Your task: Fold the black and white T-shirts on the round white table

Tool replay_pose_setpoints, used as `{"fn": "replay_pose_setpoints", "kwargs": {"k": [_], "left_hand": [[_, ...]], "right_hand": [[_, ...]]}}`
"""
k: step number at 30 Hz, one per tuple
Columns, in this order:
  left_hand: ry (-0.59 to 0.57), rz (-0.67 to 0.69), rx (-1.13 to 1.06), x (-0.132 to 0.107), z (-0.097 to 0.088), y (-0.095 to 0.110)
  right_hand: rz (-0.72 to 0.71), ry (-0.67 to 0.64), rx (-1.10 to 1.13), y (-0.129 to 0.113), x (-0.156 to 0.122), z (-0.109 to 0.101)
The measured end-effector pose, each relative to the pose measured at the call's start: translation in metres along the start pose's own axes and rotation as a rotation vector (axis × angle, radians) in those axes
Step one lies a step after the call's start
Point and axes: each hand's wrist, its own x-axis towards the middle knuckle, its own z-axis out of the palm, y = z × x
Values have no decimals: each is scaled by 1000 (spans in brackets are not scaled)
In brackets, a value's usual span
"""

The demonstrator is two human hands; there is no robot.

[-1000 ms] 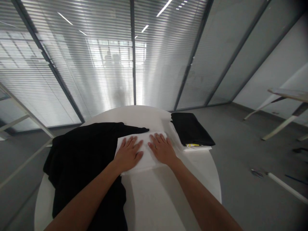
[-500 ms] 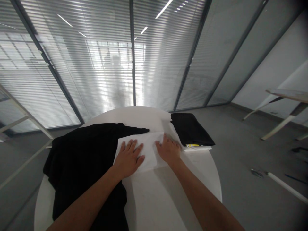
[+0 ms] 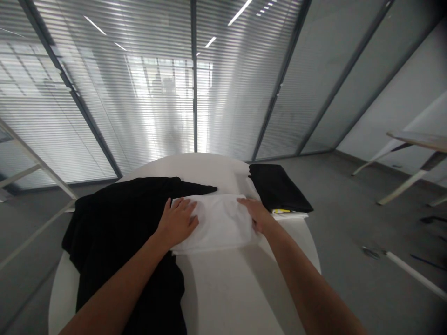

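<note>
A folded white cloth [image 3: 218, 223] lies flat on the round white table [image 3: 230, 298], between my two hands. My left hand [image 3: 178, 223] rests on its left end with the fingers spread, so it is open. At the right end, my right hand [image 3: 260, 216] touches the cloth's edge, its forefinger stretched over the far corner and its thumb apart, nearer to me. Some of its fingers are hidden behind the hand. A large black cloth [image 3: 129, 232] is spread loosely to the left, close beside my left hand.
On the table's right side lies a folded black cloth [image 3: 279, 188] above a white item with a yellow patch. Blinds hang behind the glass partition [image 3: 226, 93]. A pale metal frame [image 3: 38, 163] stands at left, and another table [image 3: 419, 139] at right.
Both hands have slid outward over the white cloth, the left one leftward and the right one to the right edge. More of the cloth's middle shows now.
</note>
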Motion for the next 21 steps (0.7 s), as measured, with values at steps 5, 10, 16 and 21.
{"fn": "replay_pose_setpoints", "kwargs": {"k": [5,10,16,21], "left_hand": [[-47,-86,-62,5,-3,-18],[31,-173,-88,9,-4,-38],[42,-391,-76,11,9,-80],[10,-416,-43,12,18,-90]], "right_hand": [[165,-212,324,-8,-10,-7],[-76,-22,-52,-1,-9,-9],[-205,-58,163,-29,-24,-14],[-277,-74,304,-93,-28,-22]]}}
